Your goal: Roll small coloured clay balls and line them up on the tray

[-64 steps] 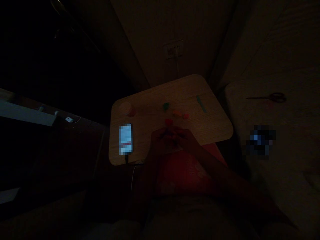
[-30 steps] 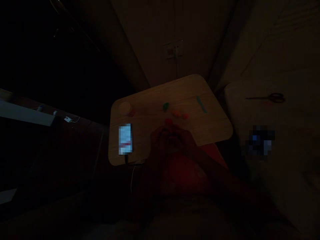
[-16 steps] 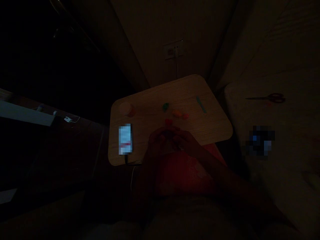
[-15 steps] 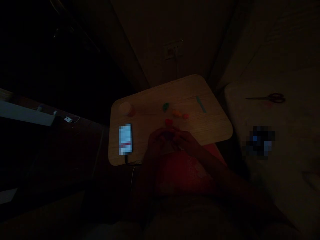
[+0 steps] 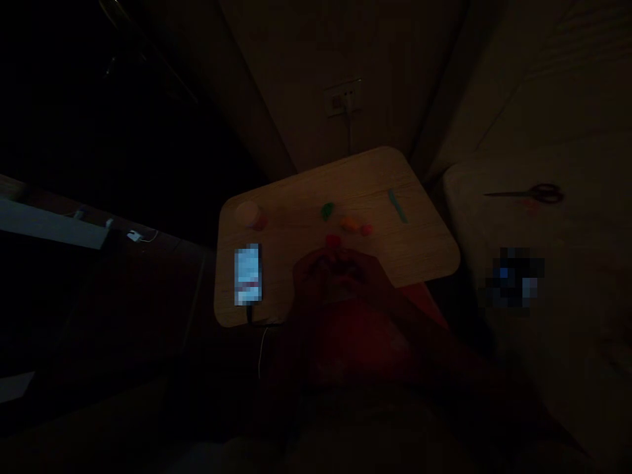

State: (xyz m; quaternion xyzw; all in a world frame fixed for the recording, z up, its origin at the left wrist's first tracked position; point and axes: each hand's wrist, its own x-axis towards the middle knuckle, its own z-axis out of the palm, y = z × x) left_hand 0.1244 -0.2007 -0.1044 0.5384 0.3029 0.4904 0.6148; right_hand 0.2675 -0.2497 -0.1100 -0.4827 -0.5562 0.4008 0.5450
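Very dark view; clock directions from where the hands meet, 12 being the top. Left hand (image 5: 310, 273) and right hand (image 5: 369, 273) are together at the desk's (image 5: 424, 243) near edge, fingers curled in toward each other; too dark to tell whether they're gripping anything. Red piece (image 5: 333, 241) is at 12, right by the fingertips, contact unclear. Green piece (image 5: 327, 210) is further out, between 11 and 12. Orange piece (image 5: 349, 225) is between 12 and 1, with a pink piece (image 5: 366, 230) just beside it at 1. Teal strip (image 5: 397, 207) lies slanted between 1 and 2, well apart from the hands. Round pale-topped tub (image 5: 248, 214) at 10, lit phone (image 5: 248, 274) at 9, screen pixelated, dark cable at its lower end. Off the desk: scissors (image 5: 530, 193) between 2 and 3 on a pale surface, wall socket (image 5: 343, 99) at 12.
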